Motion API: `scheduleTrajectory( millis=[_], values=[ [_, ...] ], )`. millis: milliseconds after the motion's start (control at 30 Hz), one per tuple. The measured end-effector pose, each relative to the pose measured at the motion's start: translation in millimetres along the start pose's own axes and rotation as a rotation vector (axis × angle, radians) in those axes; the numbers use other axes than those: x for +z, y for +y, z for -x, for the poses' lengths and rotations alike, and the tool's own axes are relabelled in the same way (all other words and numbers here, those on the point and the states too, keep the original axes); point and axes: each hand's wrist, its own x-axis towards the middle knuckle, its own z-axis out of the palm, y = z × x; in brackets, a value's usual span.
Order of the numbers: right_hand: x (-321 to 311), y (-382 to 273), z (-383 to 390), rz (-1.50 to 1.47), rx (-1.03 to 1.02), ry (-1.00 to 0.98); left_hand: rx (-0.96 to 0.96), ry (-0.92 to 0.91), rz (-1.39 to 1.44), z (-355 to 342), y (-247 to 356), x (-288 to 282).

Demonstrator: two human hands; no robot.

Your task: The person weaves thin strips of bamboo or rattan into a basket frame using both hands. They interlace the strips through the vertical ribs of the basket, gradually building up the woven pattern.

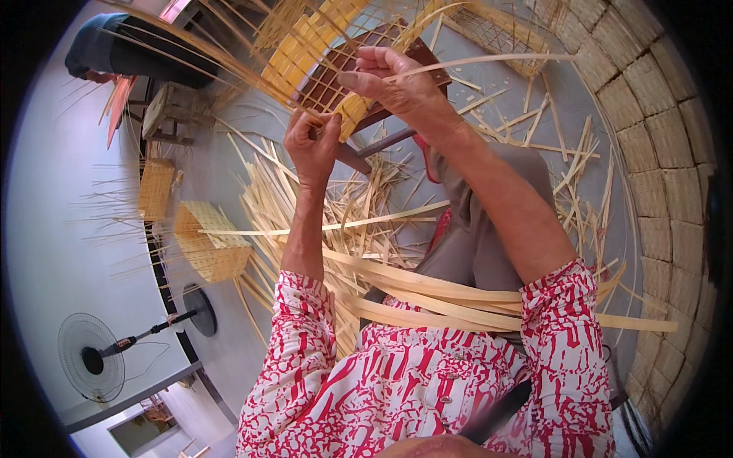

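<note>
A partly woven yellow bamboo basket (309,57) is at the top, its open lattice and loose strip ends reaching up and left. It rests against a dark red-brown wooden stool (424,57). My left hand (313,145) is closed at the basket's near edge, thumb and fingers pinching the weave. Just right of it, my right hand (393,80) is beside the lattice with thumb and fingers curved around a thin bamboo strip (489,61), whose long end trails off to the right. The exact grip of its fingertips is partly hidden. More flat strips (435,294) lie across my lap.
Loose bamboo strips (359,206) litter the floor. On the left are a woven basket (210,240), a standing fan (93,359) and a wooden bench (175,111), with another person (145,49) bending nearby. Stacked pale bundles (657,153) line the right side.
</note>
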Motion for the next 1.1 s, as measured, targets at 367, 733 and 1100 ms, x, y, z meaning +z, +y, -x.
scheduleTrajectory(
  millis=[367, 733, 1100],
  values=[
    [-38.7, 3.0, 7.0, -0.169, 0.665, 0.121, -0.152, -0.046, 0.226, 9.6, -69.5, -107.5],
    [-42.3, 30.5, -3.8, -0.581, 0.610, 0.567, 0.465, -0.174, -0.254, 13.7, 34.0, -34.7],
    [-59.3, 8.7, 24.2, -0.822, 0.437, 0.548, 0.365, -0.175, -0.191, -27.9, 24.8, 11.6]
  ],
)
